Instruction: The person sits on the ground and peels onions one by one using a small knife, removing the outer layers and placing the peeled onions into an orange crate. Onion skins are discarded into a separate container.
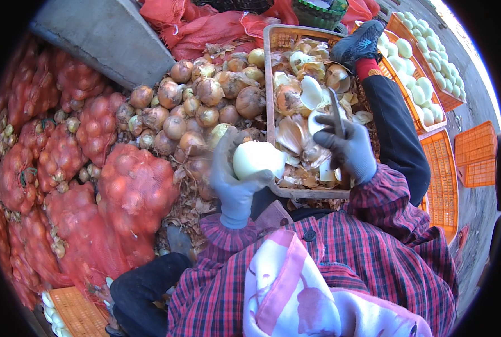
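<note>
My left hand [233, 191], in a grey work glove, is closed around a peeled white onion [258, 160] beside the near left edge of a crate. In my gloved right hand [355, 147] is a knife [336, 110], its blade pointing away from me over the crate. The blade is apart from the onion. Below the knife, the orange plastic crate [270, 88] holds dry onion skins [294, 134] and pale peeled layers [311, 92]. Unpeeled brown onions [208, 91] lie heaped left of the crate, just beyond my left hand.
Red mesh sacks of onions [134, 189] pile up at left. A grey concrete block [107, 40] stands behind the heap. At right, beyond my outstretched leg [391, 113], are orange crates of peeled onions [419, 90] and an orange crate [442, 185]. Loose skins [195, 206] litter the ground.
</note>
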